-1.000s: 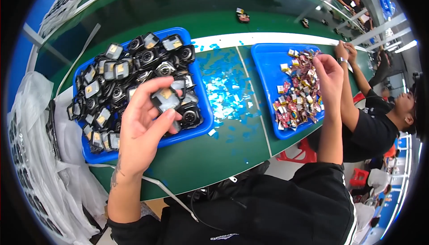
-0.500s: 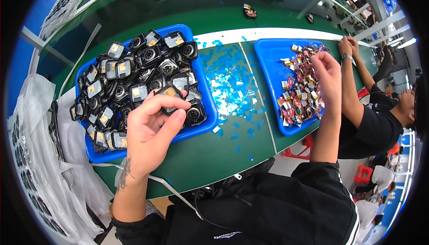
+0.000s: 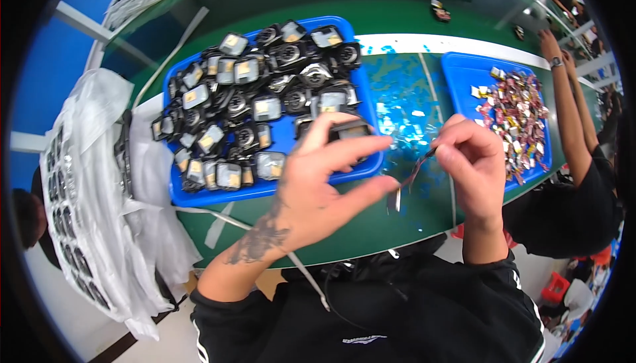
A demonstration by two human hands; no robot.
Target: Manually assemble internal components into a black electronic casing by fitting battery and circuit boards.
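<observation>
My left hand [image 3: 311, 187] grips an open black watch case [image 3: 351, 128], partly hidden behind its index finger. The thumb and index finger reach to the right, apart from each other. In a pinch of thumb and index finger, my right hand [image 3: 472, 164] holds a small part with a thin dark red strip [image 3: 416, 169]. Its pale lower end hangs by my left thumb tip; whether they touch I cannot tell. Behind my left hand stands a blue tray [image 3: 376, 164] heaped with black watch cases [image 3: 268, 108].
To the right, another blue tray [image 3: 457, 75] holds small red and silver parts [image 3: 520, 118]. Blue film scraps [image 3: 404, 114] litter the green table [image 3: 331, 224] between the trays. White wrapped sheets [image 3: 99, 164] stand at left. A co-worker's arm [image 3: 566, 111] reaches in at the far right.
My right hand has come down and left from the right tray, and now shows a part with a dark red strip. My left hand has moved right, its thumb and index finger spreading. The view has shifted.
</observation>
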